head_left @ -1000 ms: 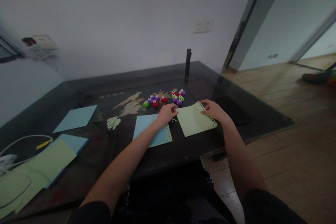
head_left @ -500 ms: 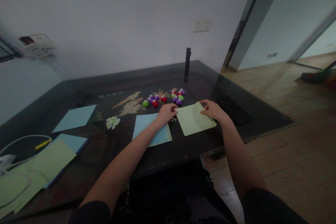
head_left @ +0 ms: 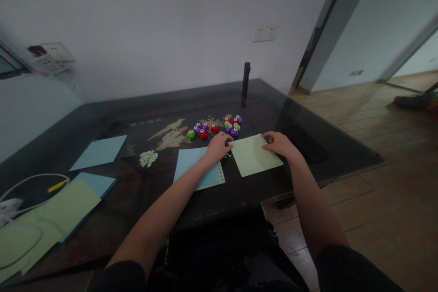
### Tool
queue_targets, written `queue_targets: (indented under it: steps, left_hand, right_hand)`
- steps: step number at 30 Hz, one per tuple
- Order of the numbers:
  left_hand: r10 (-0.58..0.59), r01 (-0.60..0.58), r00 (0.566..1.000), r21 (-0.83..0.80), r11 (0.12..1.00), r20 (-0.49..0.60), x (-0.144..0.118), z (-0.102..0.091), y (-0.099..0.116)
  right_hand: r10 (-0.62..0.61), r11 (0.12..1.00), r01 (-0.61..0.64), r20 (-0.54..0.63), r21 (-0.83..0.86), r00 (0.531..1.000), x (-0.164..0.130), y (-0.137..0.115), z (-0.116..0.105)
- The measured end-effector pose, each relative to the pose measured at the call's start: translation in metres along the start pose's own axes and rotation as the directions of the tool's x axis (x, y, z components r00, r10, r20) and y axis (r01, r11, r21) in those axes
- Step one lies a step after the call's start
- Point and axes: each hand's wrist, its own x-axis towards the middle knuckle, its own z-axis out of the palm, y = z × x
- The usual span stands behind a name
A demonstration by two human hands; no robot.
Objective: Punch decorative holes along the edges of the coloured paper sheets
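head view: yr left hand [head_left: 219, 147] is nearly closed, w/ thumb + finger tips pinching the top left corner of the green paper [head_left: 253, 157]. yr right hand [head_left: 278, 143] is curled part open, thumb + finger at the top of its holey side. the paper lies on the dark table [head_left: 153, 205], right of the blue paper [head_left: 185, 160]. it's prob v. light, thin + bendy, and may rip at the holes, so best pinch the plain edge or corners, softly.

A black post [head_left: 245, 85] is standing toward the back of the table [head_left: 137, 189]; a white socket plate [head_left: 266, 33] is showing on the wall [head_left: 171, 18] behind, and a dark flat object [head_left: 304, 144] is lying rightward.
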Motion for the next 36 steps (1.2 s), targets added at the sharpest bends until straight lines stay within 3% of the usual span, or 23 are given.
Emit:
queue_targets:
  steps: [6,11,16,20,25,36]
  left_hand:
    - [0.045,-0.047,0.994,-0.022,0.999,-0.101,-0.008,-0.037,0.004]
    - [-0.057,0.06,0.996,0.055,0.997,-0.07,-0.046,-0.075,-0.031]
    - [-0.139,0.147,0.988,0.128,0.981,-0.063,-0.076,-0.089,-0.071]
    - [-0.116,0.117,0.993,0.232,0.966,-0.02,-0.081,-0.09,-0.08]
    - [-0.15,0.124,0.985,0.258,0.958,0.085,-0.082,-0.092,-0.078]
    - [-0.231,0.17,0.961,0.337,0.926,0.149,-0.083,-0.094,-0.076]
  right_hand:
    - [0.016,0.998,-0.013,-0.049,0.063,0.999,0.0,-0.015,-0.003]
    - [-0.164,0.977,0.169,-0.054,0.127,0.985,-0.002,-0.064,-0.007]
    - [-0.431,0.898,0.416,0.097,0.145,0.897,0.006,-0.134,0.016]
    - [-0.518,0.851,0.524,0.201,0.027,0.832,0.015,-0.167,0.051]
    - [-0.548,0.796,0.593,0.27,-0.125,0.792,0.015,-0.163,0.077]
    - [-0.566,0.785,0.604,0.237,-0.137,0.79,0.019,-0.15,0.082]
